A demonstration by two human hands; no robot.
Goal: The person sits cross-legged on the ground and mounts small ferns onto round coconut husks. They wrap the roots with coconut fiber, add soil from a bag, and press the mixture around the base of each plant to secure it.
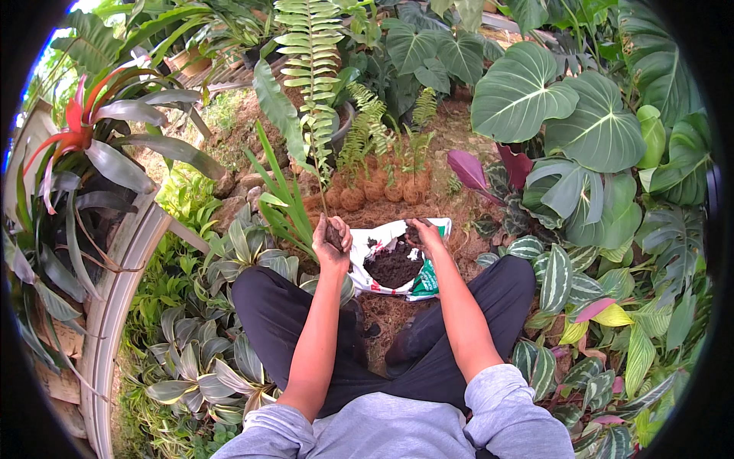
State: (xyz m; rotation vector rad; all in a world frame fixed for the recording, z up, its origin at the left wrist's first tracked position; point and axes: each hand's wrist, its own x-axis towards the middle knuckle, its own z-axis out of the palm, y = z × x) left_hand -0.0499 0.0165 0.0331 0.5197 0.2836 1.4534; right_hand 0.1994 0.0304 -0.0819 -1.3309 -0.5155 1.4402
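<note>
My left hand (pixel 332 238) holds a clump of dark soil (pixel 333 235) at the base of a fern frond (pixel 315 86), whose thin stem rises from between the fingers. In front of my crossed legs lies an open white and green plastic bag (pixel 361 269) with dark potting soil (pixel 393 265) in it. Over the bag's back right part is my right hand (pixel 425 236), its fingers curled around some dark soil (pixel 412 233). Beyond the bag, several round brown fibre balls (pixel 373 188) with small ferns (pixel 367 129) growing from them stand in a cluster on the ground.
Striped leafy plants (pixel 556 278) crowd my right side, under large heart-shaped leaves (pixel 519 94). To the left, variegated plants (pixel 221 376) grow beside a curved pale edging rail (pixel 109 321), with a red bromeliad (pixel 80 126) above it. Stones (pixel 229 209) lie ahead on the left.
</note>
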